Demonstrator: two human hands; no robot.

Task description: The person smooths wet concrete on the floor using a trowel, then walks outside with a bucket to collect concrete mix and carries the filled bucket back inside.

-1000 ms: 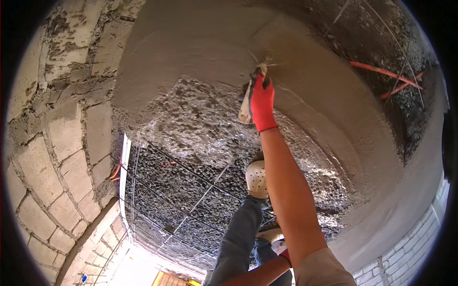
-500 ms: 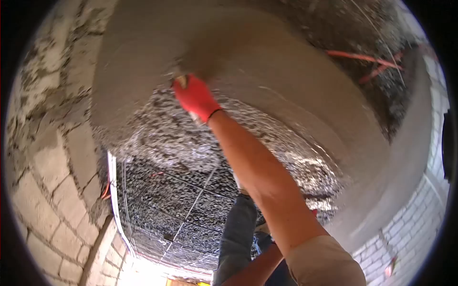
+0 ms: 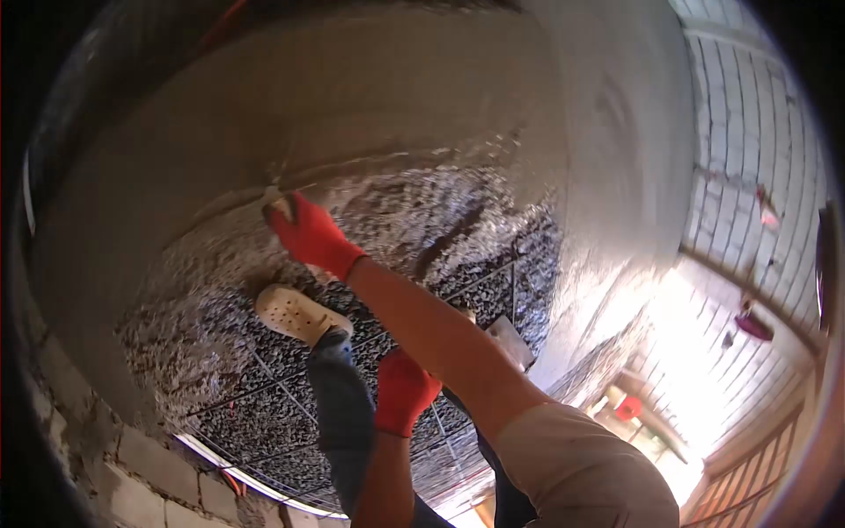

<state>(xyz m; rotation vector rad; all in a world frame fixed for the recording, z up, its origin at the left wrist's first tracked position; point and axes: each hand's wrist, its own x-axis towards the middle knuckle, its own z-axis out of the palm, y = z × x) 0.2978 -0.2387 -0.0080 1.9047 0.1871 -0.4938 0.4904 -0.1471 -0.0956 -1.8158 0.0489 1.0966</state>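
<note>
My right hand, in a red glove, is closed round a trowel at the border between smooth grey mortar and rough, wet mortar. The glove covers most of the tool. My left hand, also red-gloved, is lower down beside my right forearm, its fingers hidden. To its right, past the forearm, a flat grey piece shows; whether the left hand holds it is unclear. A beige perforated clog stands on the rough area below my right hand.
Dark gravel crossed by thin bars lies around my legs. A block wall borders the lower left. White brickwork rises at the right, past a smooth grey surface. Bright light glares at lower right.
The view has swung round, bringing more of the right-hand brickwork in. My right hand has moved along the mortar's border with the trowel. My left glove now shows more fully.
</note>
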